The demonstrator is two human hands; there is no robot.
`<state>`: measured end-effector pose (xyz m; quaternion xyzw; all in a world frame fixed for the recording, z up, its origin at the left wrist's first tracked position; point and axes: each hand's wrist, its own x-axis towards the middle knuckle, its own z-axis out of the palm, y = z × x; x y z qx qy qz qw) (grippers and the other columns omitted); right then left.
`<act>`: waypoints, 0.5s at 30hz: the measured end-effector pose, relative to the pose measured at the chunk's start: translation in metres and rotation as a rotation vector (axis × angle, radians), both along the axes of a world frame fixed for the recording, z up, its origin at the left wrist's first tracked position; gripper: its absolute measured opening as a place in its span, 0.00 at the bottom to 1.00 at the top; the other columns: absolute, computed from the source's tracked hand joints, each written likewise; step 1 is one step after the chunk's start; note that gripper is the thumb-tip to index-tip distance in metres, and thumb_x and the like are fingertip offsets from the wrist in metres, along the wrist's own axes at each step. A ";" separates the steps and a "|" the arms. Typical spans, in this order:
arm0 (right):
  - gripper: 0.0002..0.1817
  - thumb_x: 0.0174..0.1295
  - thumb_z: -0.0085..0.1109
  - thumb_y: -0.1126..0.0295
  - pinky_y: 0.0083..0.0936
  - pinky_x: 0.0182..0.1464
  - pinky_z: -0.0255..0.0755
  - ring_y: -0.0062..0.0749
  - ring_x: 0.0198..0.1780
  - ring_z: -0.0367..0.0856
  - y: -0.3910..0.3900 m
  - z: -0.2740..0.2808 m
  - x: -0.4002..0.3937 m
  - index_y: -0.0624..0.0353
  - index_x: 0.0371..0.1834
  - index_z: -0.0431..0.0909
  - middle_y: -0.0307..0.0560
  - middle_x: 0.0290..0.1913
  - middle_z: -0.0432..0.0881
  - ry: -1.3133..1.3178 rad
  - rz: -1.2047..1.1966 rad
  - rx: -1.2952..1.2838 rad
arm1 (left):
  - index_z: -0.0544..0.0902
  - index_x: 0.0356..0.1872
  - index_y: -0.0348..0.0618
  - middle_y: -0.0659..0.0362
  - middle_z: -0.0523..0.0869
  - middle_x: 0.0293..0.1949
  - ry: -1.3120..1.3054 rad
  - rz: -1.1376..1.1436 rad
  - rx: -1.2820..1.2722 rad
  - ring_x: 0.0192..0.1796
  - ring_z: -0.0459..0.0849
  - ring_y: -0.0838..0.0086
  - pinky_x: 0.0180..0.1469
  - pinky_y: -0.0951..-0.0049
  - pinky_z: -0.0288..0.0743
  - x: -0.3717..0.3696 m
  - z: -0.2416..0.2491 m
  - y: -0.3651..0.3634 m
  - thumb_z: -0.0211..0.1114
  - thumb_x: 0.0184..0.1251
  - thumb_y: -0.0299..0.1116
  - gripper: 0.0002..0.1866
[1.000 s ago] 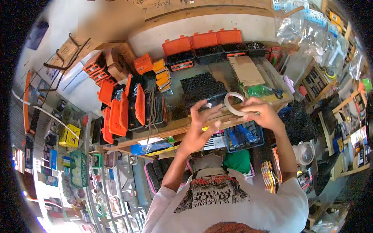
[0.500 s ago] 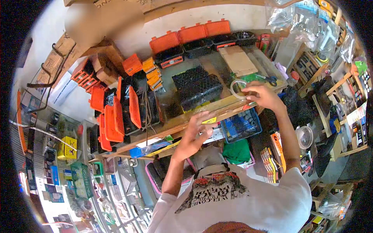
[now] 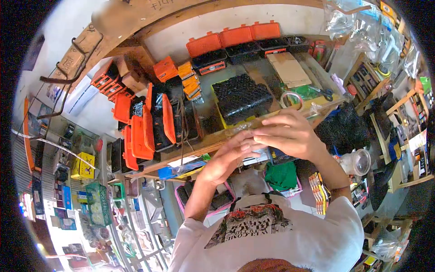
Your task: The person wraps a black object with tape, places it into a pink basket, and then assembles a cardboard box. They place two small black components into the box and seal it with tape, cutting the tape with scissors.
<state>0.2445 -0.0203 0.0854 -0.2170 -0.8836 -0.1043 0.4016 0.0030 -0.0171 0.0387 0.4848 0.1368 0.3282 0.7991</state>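
My left hand (image 3: 229, 156) and my right hand (image 3: 290, 136) meet in front of the table's near edge. Their fingers are drawn together with the tips touching or nearly so. Whatever lies between the fingertips, if anything, is too small to make out. Just beyond my right hand, a roll of tape (image 3: 291, 100) rests on the tabletop. A black textured bundle (image 3: 242, 97) sits on a yellow sheet (image 3: 221, 113) beyond my left hand. Scissors (image 3: 322, 93) with dark handles lie to the right of the tape, near flat cardboard (image 3: 288, 69).
Black cases with open orange lids (image 3: 204, 44) line the table's back. More open orange-lidded cases (image 3: 142, 138) crowd its left end, near stacked yellow-orange boxes (image 3: 189, 80). Under the table are a green cloth (image 3: 281, 177) and a pink-rimmed bin (image 3: 181, 206). Plastic bags (image 3: 358, 22) hang upper right.
My right hand has left the tape roll and come left and nearer to me, meeting my left hand. My left hand's fingers have closed up. The view has shifted slightly.
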 end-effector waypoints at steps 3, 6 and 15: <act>0.22 0.47 0.70 0.70 0.39 0.52 0.78 0.34 0.46 0.86 0.001 -0.006 0.001 0.52 0.50 0.89 0.36 0.43 0.90 0.017 0.005 0.013 | 0.70 0.73 0.38 0.51 0.77 0.70 0.045 -0.024 0.041 0.75 0.73 0.60 0.71 0.58 0.67 -0.007 0.002 0.004 0.58 0.80 0.44 0.28; 0.17 0.46 0.72 0.73 0.38 0.51 0.78 0.34 0.44 0.86 0.002 -0.002 -0.002 0.53 0.42 0.88 0.37 0.42 0.91 0.106 0.029 -0.015 | 0.76 0.68 0.38 0.53 0.83 0.63 0.255 0.011 0.229 0.68 0.78 0.66 0.68 0.62 0.71 -0.008 0.006 0.015 0.56 0.82 0.47 0.26; 0.21 0.64 0.71 0.75 0.32 0.60 0.76 0.34 0.52 0.85 0.044 -0.020 -0.004 0.62 0.59 0.77 0.49 0.50 0.87 0.634 -0.020 -0.483 | 0.85 0.53 0.34 0.40 0.90 0.49 0.734 0.741 0.763 0.55 0.89 0.48 0.57 0.60 0.80 0.030 0.062 0.164 0.67 0.71 0.53 0.28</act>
